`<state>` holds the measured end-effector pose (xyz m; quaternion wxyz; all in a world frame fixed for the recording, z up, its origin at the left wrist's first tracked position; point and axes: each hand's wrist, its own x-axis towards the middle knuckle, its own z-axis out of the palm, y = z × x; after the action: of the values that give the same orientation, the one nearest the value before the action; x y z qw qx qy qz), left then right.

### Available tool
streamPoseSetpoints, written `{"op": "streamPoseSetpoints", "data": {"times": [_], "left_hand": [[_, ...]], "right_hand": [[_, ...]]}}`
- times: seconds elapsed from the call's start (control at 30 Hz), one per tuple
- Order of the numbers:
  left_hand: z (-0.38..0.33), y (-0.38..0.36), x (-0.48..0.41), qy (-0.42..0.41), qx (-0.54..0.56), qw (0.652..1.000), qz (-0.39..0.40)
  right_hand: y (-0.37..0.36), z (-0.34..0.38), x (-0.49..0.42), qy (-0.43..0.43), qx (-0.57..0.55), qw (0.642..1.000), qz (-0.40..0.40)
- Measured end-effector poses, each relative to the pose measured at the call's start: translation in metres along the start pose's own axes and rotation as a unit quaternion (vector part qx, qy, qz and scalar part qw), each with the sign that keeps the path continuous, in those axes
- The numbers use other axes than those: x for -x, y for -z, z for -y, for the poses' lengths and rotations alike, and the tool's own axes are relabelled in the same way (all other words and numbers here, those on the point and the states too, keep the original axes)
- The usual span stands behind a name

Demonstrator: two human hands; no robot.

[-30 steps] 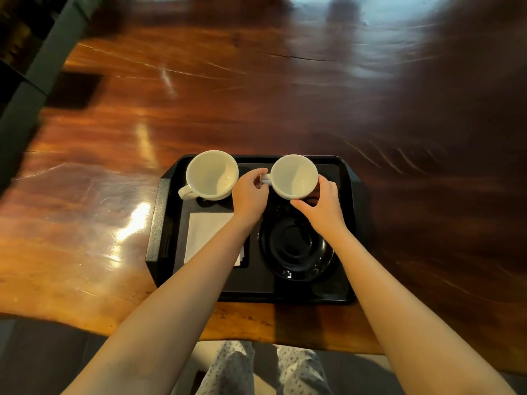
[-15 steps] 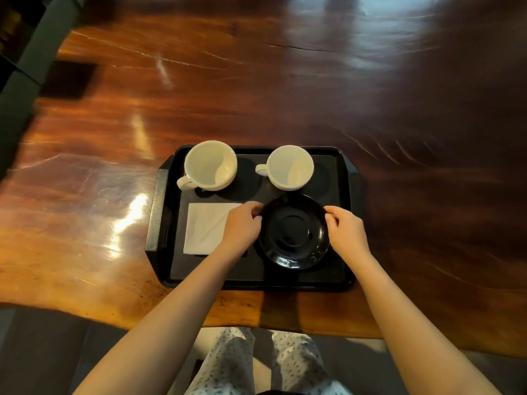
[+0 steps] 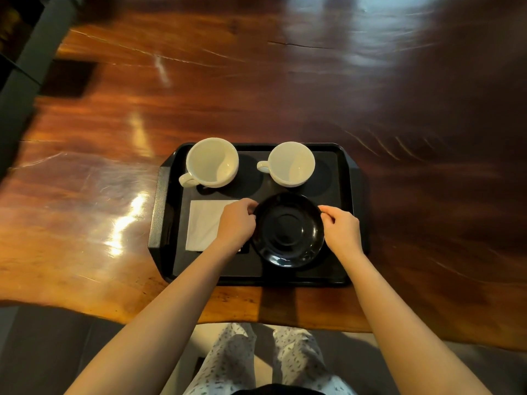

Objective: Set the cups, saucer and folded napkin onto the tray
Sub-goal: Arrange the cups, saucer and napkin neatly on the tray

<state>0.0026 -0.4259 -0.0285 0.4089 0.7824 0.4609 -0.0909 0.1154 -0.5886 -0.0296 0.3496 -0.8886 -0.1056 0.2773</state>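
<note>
A black tray (image 3: 159, 212) lies on the wooden table near its front edge. Two empty white cups stand upright along its back: the left cup (image 3: 212, 162) and the right cup (image 3: 292, 163), both with handles pointing left. A black saucer (image 3: 288, 232) lies at the tray's front right. A white folded napkin (image 3: 202, 223) lies flat at the front left, partly hidden under my left wrist. My left hand (image 3: 236, 223) grips the saucer's left rim. On the opposite rim, my right hand (image 3: 340, 226) pinches it with curled fingers.
The glossy dark wooden table (image 3: 256, 81) stretches far beyond the tray on all sides. A dark grey frame (image 3: 25, 61) runs along the far left. My legs in patterned trousers (image 3: 236, 360) show below the table's front edge.
Both hands left the right cup at the tray's back and drew toward me to the saucer's two sides. The cups and napkin stayed put.
</note>
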Motion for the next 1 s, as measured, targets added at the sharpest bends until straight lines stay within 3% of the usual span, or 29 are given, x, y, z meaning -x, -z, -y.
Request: {"op": "streamPoseSetpoints", "data": {"times": [0.2,0.37,0.47,0.73,0.9,1.0], "left_hand": [[-0.015,0.012,0.002,-0.037,-0.057,0.997,-0.026],[-0.044,0.023,-0.027,-0.014,0.088,0.996,0.009],[-0.050,0.019,-0.040,-0.009,0.105,0.994,0.010],[-0.045,0.017,-0.044,0.000,0.192,0.981,0.007],[-0.020,0.011,-0.007,-0.028,0.053,0.998,-0.018],[-0.002,0.002,0.004,-0.023,0.012,1.000,-0.007]], "right_hand": [[0.006,0.004,-0.008,0.025,0.030,0.999,0.006],[0.016,0.026,-0.041,0.032,-0.060,0.993,0.092],[0.012,0.036,-0.053,0.036,-0.092,0.986,0.134],[0.003,0.043,-0.054,0.061,-0.138,0.979,0.134],[0.018,0.021,-0.033,0.027,0.000,0.999,0.046],[0.019,0.003,-0.020,0.003,0.061,0.997,0.051]]}}
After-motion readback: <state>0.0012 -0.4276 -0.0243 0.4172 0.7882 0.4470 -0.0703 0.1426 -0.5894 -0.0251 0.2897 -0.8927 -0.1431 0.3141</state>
